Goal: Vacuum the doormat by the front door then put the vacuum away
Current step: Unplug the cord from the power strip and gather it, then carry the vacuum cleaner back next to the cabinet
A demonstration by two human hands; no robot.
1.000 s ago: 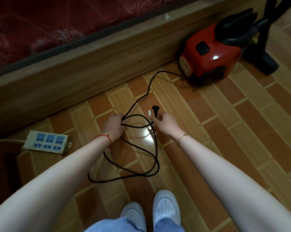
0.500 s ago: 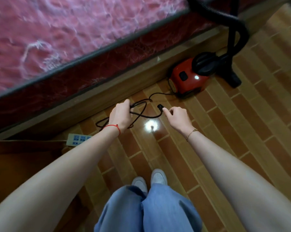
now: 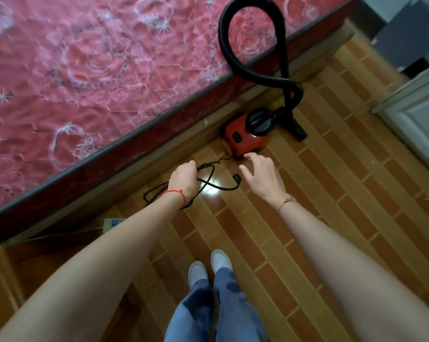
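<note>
Coiling black power cord (image 3: 208,180): left hand (image 3: 184,180) grips the loops, right hand (image 3: 261,175) spread empty beside plug (image 3: 237,178); keep loops even, slack toward red canister vacuum (image 3: 243,138).

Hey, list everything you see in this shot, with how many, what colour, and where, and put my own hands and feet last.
Red canister vacuum cleaner: one, red and black, on the floor against the bed base.
Black ribbed hose: one, black, looping up from the vacuum over the mattress edge.
Black power cord: one, black, looped, its plug hanging free near the right hand.
Pink quilted mattress: one, pink, upper left.
White power strip: one, white with blue sockets, on the floor, mostly hidden by the left arm.
Brown tiled floor: brown.
White panelled door: one, far right.
Left hand: grips the cord loops, red string at wrist.
Right hand: open, gold bracelet.
White shoes: two, bottom centre.
</note>
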